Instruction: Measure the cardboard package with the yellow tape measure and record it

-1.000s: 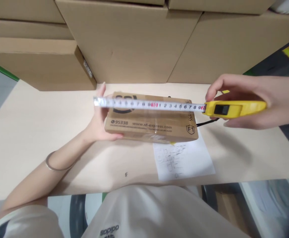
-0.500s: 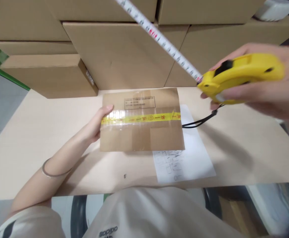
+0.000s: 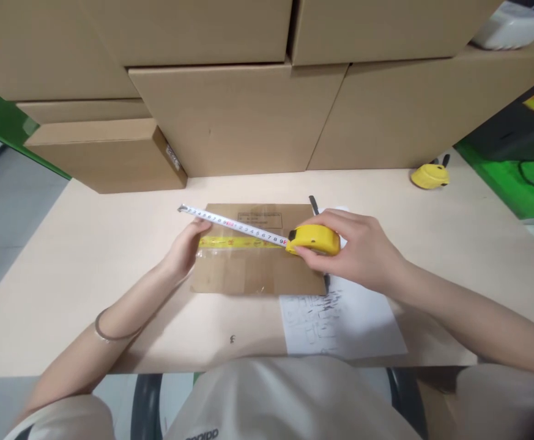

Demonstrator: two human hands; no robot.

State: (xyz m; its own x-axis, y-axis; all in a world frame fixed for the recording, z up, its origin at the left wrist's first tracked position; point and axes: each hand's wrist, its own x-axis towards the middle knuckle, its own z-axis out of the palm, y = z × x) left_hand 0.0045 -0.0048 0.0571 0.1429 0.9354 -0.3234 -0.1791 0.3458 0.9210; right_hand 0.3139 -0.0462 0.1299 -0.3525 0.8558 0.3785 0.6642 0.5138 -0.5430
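- Well, the parcel [image 3: 232,275] is on or just above the bench [image 3: 133,244], between the two hands, its long axis running left to right.
- The left hand [image 3: 186,249] is the nearer one, holding the parcel's left end, thumb on top; its other fingers are mostly hidden.
- The right hand [image 3: 358,250] is curled around a tape measure [image 3: 318,238] over the parcel's right part.
- One blade [image 3: 251,230] slants out over the parcel, its tip past the left edge; whether it touches the top, I cannot tell.
- One paper [image 3: 358,327] shows at the parcel's near and right sides, partly covered.
- Counted: one parcel, one paper, two hands; another yellow thing [image 3: 430,176], probably a second tape measure, sits well to the parcel's right, farther back.
- At least five boxes [image 3: 243,122] stand beyond the parcel.
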